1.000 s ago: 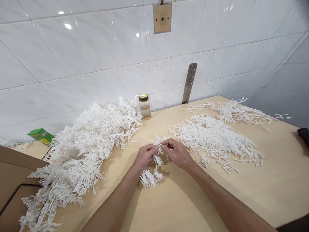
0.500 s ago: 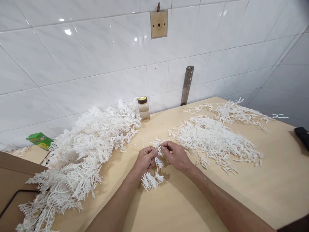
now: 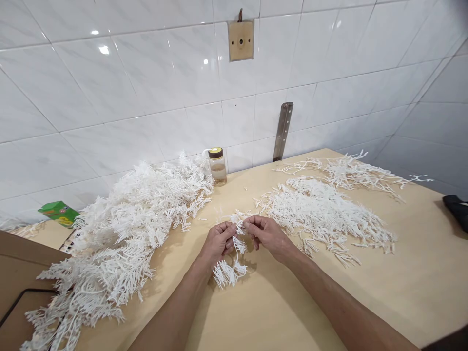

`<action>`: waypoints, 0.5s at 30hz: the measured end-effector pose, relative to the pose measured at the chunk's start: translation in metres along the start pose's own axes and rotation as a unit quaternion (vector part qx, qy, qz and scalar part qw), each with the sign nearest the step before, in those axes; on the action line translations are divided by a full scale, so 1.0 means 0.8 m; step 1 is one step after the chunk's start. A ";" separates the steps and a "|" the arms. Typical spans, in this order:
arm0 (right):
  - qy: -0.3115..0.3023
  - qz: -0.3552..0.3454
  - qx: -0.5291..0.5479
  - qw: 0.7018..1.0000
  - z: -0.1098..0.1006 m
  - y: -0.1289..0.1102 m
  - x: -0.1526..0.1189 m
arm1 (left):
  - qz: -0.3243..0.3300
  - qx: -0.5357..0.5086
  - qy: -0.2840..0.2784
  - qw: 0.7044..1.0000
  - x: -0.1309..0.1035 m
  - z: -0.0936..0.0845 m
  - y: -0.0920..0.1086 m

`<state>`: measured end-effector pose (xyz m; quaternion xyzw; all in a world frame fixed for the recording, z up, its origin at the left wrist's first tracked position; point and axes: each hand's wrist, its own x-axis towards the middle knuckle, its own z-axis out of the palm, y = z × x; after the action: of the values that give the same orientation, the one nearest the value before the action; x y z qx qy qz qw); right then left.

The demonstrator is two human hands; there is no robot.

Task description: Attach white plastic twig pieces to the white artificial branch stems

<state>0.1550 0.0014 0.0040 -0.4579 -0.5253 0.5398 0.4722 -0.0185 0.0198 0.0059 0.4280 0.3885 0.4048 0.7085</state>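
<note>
A small white branched sprig [image 3: 239,245] hangs between my hands, its lower tufts over the tabletop. My left hand [image 3: 221,240] pinches its upper part between thumb and forefinger. Close by on the right, my right hand [image 3: 263,234] has thumb and forefinger pressed together at the sprig's top edge. A large heap of white branched pieces [image 3: 135,214] lies to the left. On the right is a flatter pile of white cut pieces [image 3: 325,209], with thinner bare white stems [image 3: 351,170] behind it.
Near the wall stands a jar with a dark and yellow lid [image 3: 218,168]. A green carton [image 3: 60,213] and a brown box [image 3: 25,282] are at the left. A metal strip [image 3: 283,131] leans on the tiled wall. Something black [image 3: 457,209] sits at the table's right edge.
Both hands stay in nearly the same place. The fingers of my right hand have shifted slightly at the sprig, and the view has moved a little.
</note>
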 end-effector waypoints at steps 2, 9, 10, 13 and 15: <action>0.004 -0.006 -0.005 1.000 0.000 0.000 0.000 | 0.005 0.007 -0.002 1.000 -0.001 0.001 0.001; 0.032 -0.011 -0.073 0.997 0.005 -0.005 -0.002 | 0.021 0.031 -0.017 0.999 -0.004 0.002 -0.001; 0.042 -0.008 -0.088 0.995 0.006 -0.005 -0.002 | 0.021 0.033 -0.018 0.999 -0.004 0.002 -0.001; 0.071 -0.016 -0.135 0.988 0.008 -0.002 0.000 | 0.018 0.038 -0.018 0.999 -0.005 0.003 -0.002; 0.094 -0.036 -0.178 0.979 0.010 0.000 0.000 | 0.008 0.041 -0.012 0.999 -0.005 0.005 -0.001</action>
<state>0.1475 0.0003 0.0044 -0.5646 -0.5823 0.3748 0.4492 -0.0162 0.0144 0.0071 0.4649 0.3928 0.3888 0.6917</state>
